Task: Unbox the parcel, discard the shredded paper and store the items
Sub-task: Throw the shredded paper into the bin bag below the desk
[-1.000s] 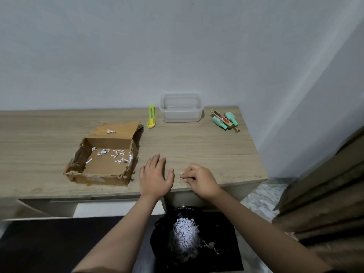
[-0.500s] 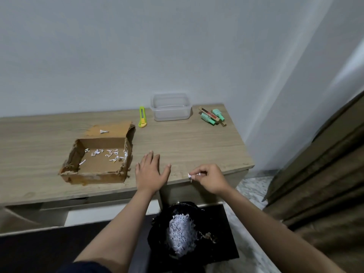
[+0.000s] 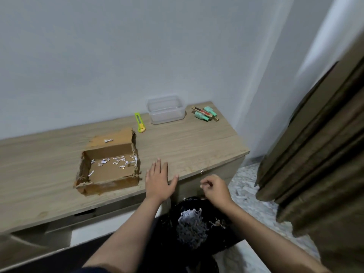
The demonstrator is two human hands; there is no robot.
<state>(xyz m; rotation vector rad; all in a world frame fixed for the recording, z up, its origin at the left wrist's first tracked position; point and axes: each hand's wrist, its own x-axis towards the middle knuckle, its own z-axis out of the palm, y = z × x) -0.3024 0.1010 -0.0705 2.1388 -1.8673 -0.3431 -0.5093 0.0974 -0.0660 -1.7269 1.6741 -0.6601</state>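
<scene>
The opened cardboard box [image 3: 107, 175] lies on the wooden table [image 3: 187, 148], with a few white paper shreds [image 3: 114, 162] left on its bottom. My left hand [image 3: 158, 182] rests flat on the table's front edge, fingers spread, just right of the box. My right hand [image 3: 215, 187] hovers off the table edge above the black bin [image 3: 199, 225], fingers curled in a pinch; a tiny white scrap shows at the fingertips. The bin holds a heap of shredded paper [image 3: 192, 223]. Green items and a red-brown stick [image 3: 204, 113] lie at the table's far right.
A clear plastic container [image 3: 166, 109] stands at the back against the wall. A yellow-green utility knife [image 3: 140, 123] lies left of it. A brown curtain [image 3: 319, 154] hangs at the right. One paper scrap [image 3: 201, 170] sits at the table edge near my right hand.
My right hand has moved off the table edge and down toward the bin, still pinched. The left hand stays put. The camera has shifted right.
</scene>
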